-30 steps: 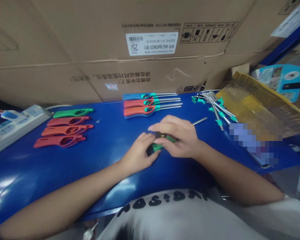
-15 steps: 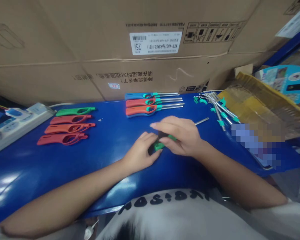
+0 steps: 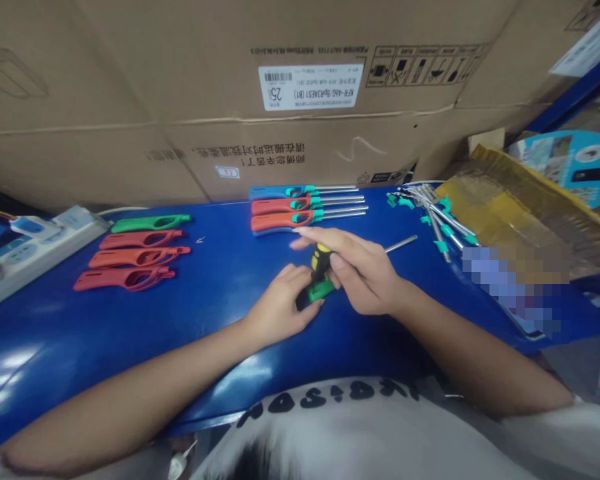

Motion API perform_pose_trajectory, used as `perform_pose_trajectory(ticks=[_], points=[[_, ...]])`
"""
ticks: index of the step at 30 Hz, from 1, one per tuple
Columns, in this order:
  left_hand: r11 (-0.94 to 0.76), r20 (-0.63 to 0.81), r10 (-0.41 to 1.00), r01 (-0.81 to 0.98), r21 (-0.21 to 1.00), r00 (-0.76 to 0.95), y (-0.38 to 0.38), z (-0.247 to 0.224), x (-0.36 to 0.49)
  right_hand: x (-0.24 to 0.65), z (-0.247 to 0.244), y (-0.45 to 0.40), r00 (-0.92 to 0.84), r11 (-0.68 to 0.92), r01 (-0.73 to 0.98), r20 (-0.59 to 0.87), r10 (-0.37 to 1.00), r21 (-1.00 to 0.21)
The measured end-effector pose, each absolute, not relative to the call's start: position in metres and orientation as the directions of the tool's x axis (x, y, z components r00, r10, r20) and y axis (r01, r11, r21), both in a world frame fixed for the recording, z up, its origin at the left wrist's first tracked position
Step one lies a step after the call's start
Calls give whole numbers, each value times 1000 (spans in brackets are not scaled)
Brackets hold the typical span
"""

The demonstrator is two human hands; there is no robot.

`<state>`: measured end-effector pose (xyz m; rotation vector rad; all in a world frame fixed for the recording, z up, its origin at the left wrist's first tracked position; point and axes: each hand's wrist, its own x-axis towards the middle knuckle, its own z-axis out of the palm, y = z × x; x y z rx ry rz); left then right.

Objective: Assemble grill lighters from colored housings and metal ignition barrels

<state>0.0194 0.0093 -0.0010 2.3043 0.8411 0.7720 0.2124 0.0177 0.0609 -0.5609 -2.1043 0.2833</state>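
Note:
Near the middle of the table, my left hand point(image 3: 283, 303) is closed around a green gas lighter point(image 3: 323, 289), pressing it to the blue surface. A metal tube point(image 3: 403, 245) sticks out to the right beyond my hands, in line with this lighter. My right hand point(image 3: 370, 273) grips a short black-and-yellow screwdriver point(image 3: 321, 259) between thumb and fingers. The screwdriver stands roughly upright over the lighter; its tip is hidden by my left fingers. Just behind lie stacked lighters with tubes point(image 3: 283, 222), in blue, red and orange.
Several green, red and orange handle shells point(image 3: 125, 279) lie in a row at left, beside a white power strip point(image 3: 45, 247). To the right is a pile of metal tubes with teal clips point(image 3: 447, 230), against a taped carton point(image 3: 520, 213). A large cardboard box point(image 3: 205, 87) walls the back.
My right fingers have shifted and stretched out to the left, uncovering the screwdriver's yellow-and-black handle. My left hand and the green lighter have stayed in place.

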Motion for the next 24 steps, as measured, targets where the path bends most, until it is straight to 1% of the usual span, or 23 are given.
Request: perform_pose_trajectory(ticks=[1,2,3,5,7,8,9,11,12,13,14,15,18,19,20,21,24], points=[[-645,318,703,381,663,636,9,-1,20,211,61,17,-469,860,266,721,509,-435],[-642,317,706,385,663,633,9,-2,20,210,61,17,-450,864,263,737,504,-430],[-637,314,712,390,665,628,9,-2,20,210,60,17,-423,875,285,768,480,-391],[-628,309,719,390,673,623,9,-2,20,210,57,18,-381,890,375,832,403,-260],[-632,317,714,382,674,624,9,-2,20,211,56,19,-395,893,417,852,345,-169],[-635,320,713,382,671,624,9,-2,20,212,57,19,-423,901,398,837,347,-172],[-639,321,711,384,667,626,9,-2,20,212,58,19,-451,906,362,809,377,-220],[-640,315,710,390,662,630,9,-3,20,210,63,17,-486,877,277,730,480,-392],[-638,313,710,389,664,631,9,-3,20,209,64,16,-487,855,242,705,516,-458],[-638,314,709,384,668,632,9,-3,20,208,65,15,-480,845,215,700,528,-490],[-637,318,708,377,672,630,9,-2,20,207,65,15,-468,851,205,715,519,-483],[-636,324,710,373,675,625,9,-2,20,206,64,15,-449,866,222,742,498,-447],[-636,331,713,370,677,618,9,-2,20,207,58,16,-392,892,364,825,407,-267],[-635,331,714,372,677,616,9,-3,20,208,57,17,-403,899,379,836,373,-218],[-634,330,715,373,678,616,9,-3,20,209,57,17,-426,909,366,832,354,-200],[-633,326,715,375,677,618,9,-3,20,210,59,17,-452,918,328,816,362,-225],[-635,319,714,385,669,624,9,-3,20,209,64,17,-482,882,188,742,466,-432]])
